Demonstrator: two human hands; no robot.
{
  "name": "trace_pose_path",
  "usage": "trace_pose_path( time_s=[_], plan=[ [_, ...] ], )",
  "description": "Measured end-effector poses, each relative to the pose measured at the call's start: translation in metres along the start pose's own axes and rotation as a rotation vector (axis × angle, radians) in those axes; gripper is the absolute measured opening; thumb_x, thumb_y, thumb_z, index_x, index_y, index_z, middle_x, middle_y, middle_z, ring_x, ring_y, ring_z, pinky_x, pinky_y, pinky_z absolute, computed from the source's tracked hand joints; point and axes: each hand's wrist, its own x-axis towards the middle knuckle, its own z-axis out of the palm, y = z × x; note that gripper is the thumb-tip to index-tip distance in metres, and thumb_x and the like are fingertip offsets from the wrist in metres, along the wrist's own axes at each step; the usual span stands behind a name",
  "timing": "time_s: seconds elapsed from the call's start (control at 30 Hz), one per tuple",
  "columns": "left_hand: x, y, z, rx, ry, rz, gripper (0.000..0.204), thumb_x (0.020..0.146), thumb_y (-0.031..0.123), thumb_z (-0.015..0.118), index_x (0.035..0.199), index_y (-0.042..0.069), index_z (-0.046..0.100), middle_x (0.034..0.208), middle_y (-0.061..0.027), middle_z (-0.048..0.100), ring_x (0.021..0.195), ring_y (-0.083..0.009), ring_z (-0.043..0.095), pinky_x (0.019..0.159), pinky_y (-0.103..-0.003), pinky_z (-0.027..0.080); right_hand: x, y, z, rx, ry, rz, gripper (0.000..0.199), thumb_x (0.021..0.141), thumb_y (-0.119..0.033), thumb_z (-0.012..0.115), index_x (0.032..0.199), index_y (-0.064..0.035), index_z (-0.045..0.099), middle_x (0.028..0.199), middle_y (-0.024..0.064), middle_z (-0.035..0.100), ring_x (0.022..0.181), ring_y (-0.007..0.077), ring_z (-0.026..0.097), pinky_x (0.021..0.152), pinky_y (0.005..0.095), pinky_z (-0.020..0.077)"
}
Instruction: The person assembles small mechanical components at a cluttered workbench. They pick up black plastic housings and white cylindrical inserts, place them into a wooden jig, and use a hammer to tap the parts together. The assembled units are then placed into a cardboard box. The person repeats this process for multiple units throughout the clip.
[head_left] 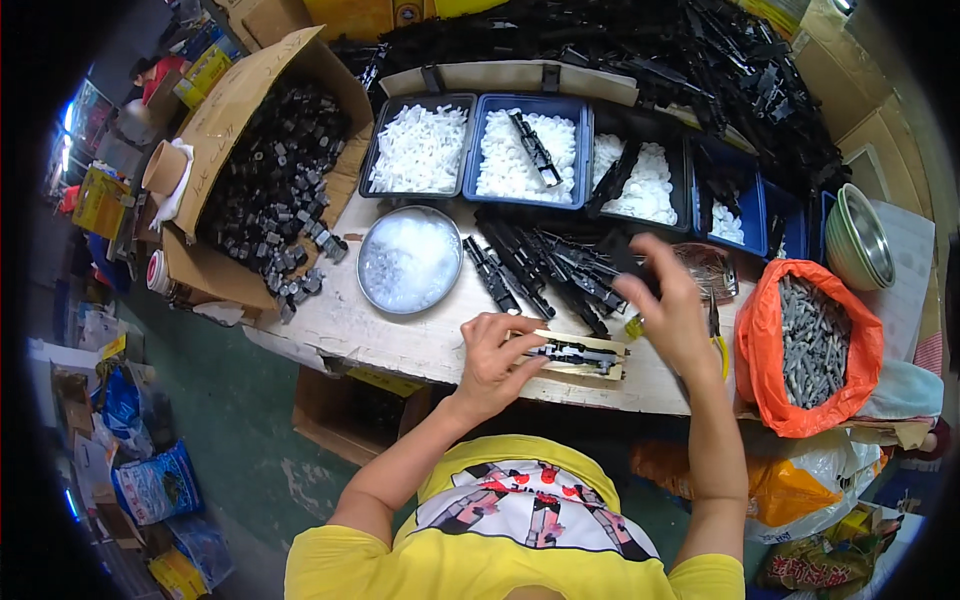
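Observation:
My left hand (490,362) pinches the left end of a slim black plastic assembly (570,352) with grey inner parts. That assembly lies in a cream-coloured block-like holder (622,372) at the table's front edge. My right hand (668,308) is raised to the right of the holder, slightly blurred, with thumb and fingers apart. A dark shape shows by its fingertips, against the heap. Just beyond both hands lies a heap of long black plastic parts (540,262). A round metal dish (410,260) of translucent white bits stands to the left of this heap.
Blue and black bins (530,205) of small white parts line the back. A cardboard box (225,130) of dark blocks stands left. At right are an orange bag (760,345) of grey pins, yellow-handled scissors (719,345) and stacked bowls (860,235). Black parts pile up behind.

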Motion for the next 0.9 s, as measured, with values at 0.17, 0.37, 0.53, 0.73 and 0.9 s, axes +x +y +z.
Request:
trace_pose_path(
  time_s=[0.17, 0.37, 0.53, 0.73, 0.9],
  plan=[
    [-0.010, -0.011, -0.015, 0.075, -0.002, -0.093, 0.030, 0.064, 0.010, 0.072, 0.093, 0.007, 0.064, 0.093, -0.0044, 0.056, 0.088, -0.0196, 0.049, 0.080, -0.033, 0.029, -0.048, -0.017, 0.032, -0.162, -0.196, -0.148, 0.036, 0.072, -0.013, 0.066, 0.104, -0.0029, 0.053, 0.089, 0.0122, 0.052, 0.084, 0.0294, 0.051, 0.070, 0.0386, 0.0408],
    [-0.013, -0.014, -0.020, 0.083, 0.020, -0.121, 0.034, 0.064, 0.010, 0.072, 0.096, 0.007, 0.064, 0.094, -0.0043, 0.056, 0.089, -0.0186, 0.048, 0.080, -0.032, 0.029, -0.051, -0.032, 0.058, -0.273, -0.238, -0.252, 0.034, 0.070, -0.012, 0.066, 0.102, -0.0032, 0.055, 0.091, 0.0087, 0.049, 0.087, 0.0257, 0.045, 0.072, 0.0383, 0.0317],
    [-0.013, -0.015, -0.017, 0.089, 0.003, -0.109, 0.035, 0.064, 0.010, 0.072, 0.097, 0.007, 0.063, 0.094, -0.0042, 0.056, 0.088, -0.0186, 0.048, 0.079, -0.031, 0.029, -0.053, -0.027, 0.066, -0.307, -0.283, -0.244, 0.035, 0.070, -0.013, 0.065, 0.103, -0.0034, 0.055, 0.092, 0.0082, 0.049, 0.088, 0.0246, 0.044, 0.072, 0.0382, 0.0313],
    [-0.004, -0.006, -0.016, 0.058, -0.063, -0.062, 0.033, 0.067, 0.010, 0.069, 0.099, 0.009, 0.063, 0.095, -0.0036, 0.056, 0.090, -0.0195, 0.047, 0.080, -0.033, 0.029, -0.054, -0.027, 0.059, -0.233, -0.253, -0.215, 0.036, 0.071, -0.013, 0.064, 0.105, -0.0035, 0.055, 0.096, 0.0100, 0.049, 0.092, 0.0257, 0.045, 0.076, 0.0391, 0.0323],
    [0.008, 0.002, -0.013, 0.157, -0.244, 0.108, 0.041, 0.069, 0.003, 0.063, 0.107, 0.019, 0.061, 0.107, -0.0073, 0.053, 0.094, -0.0217, 0.046, 0.080, -0.037, 0.027, -0.069, -0.001, 0.023, -0.288, 0.061, -0.001, 0.032, 0.074, -0.010, 0.062, 0.105, -0.0036, 0.055, 0.095, 0.0121, 0.050, 0.090, 0.0281, 0.046, 0.076, 0.0413, 0.0344]
  ],
)
